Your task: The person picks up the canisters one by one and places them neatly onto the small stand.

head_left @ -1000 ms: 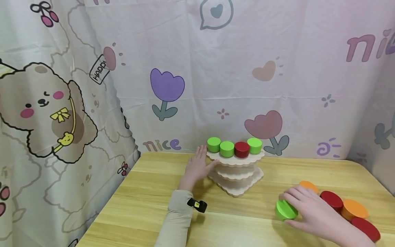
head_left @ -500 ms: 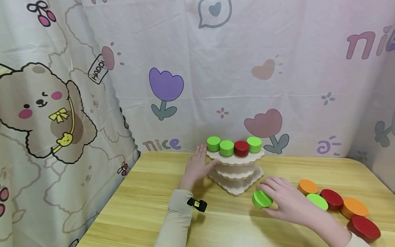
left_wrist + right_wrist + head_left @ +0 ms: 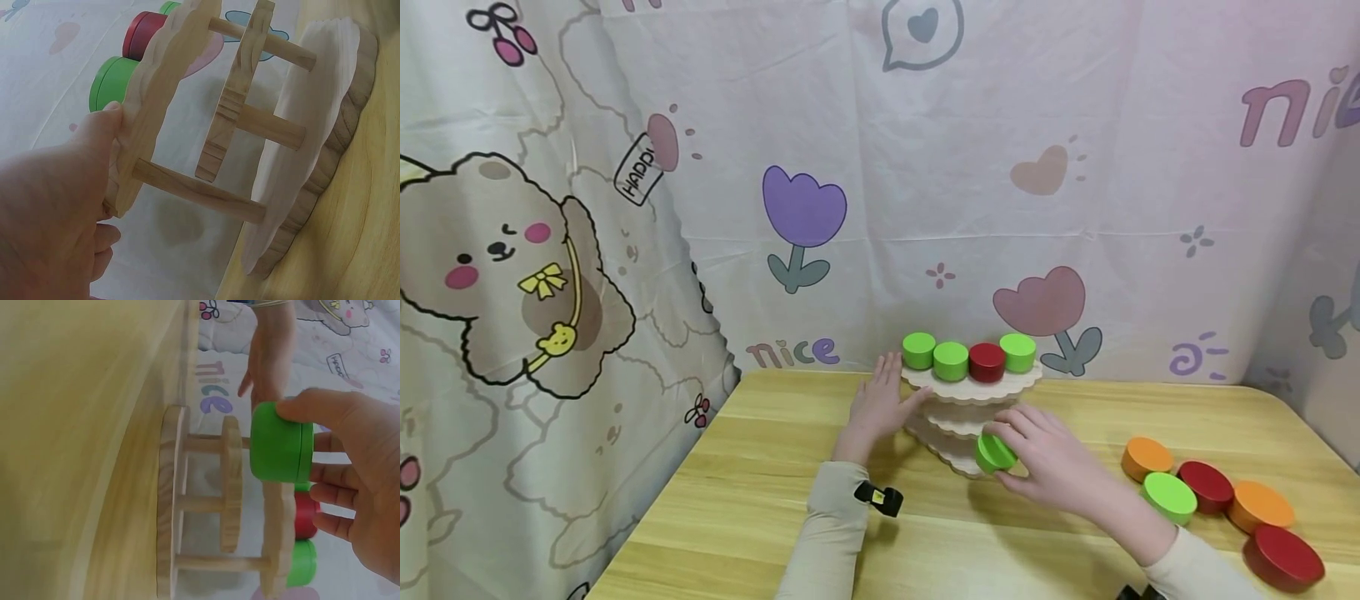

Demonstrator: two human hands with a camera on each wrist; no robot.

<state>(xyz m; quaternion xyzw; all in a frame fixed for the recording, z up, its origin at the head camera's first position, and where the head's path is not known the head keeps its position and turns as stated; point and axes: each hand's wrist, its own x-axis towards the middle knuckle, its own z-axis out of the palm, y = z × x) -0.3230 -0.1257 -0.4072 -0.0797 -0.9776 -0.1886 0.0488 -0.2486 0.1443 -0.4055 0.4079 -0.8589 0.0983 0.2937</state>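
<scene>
The person's right hand [image 3: 1037, 458] pinches a green block [image 3: 996, 454] between thumb and fingers, holding it raised in front of the wooden stand [image 3: 976, 390]. The left hand [image 3: 880, 406] has its thumb spread away from straight fingers and rests against the near corner of the stand's top tier. Just beyond those fingers, three green blocks [image 3: 951, 362] and one red block [image 3: 987, 363] stand side by side on that tier.

The pinched block looks light, stiff and hard to damage, probably painted wood; its smooth side could slip a little under dry fingertips. Its round side wall (a thin groove runs about it) seems the best hold, with thumb opposite fingers. The stand's thin posts suggest it could rock if bumped, so its thick tier edge is the safer place to steady it.

Under both hands lies a wood-grained table [image 3: 760, 483]. To the right of the right hand sit two orange blocks [image 3: 1262, 507], two dark red blocks [image 3: 1283, 557] and another green block [image 3: 1168, 497]. Beyond the hands hangs a pale printed curtain [image 3: 925, 167] with tulips and hearts.
</scene>
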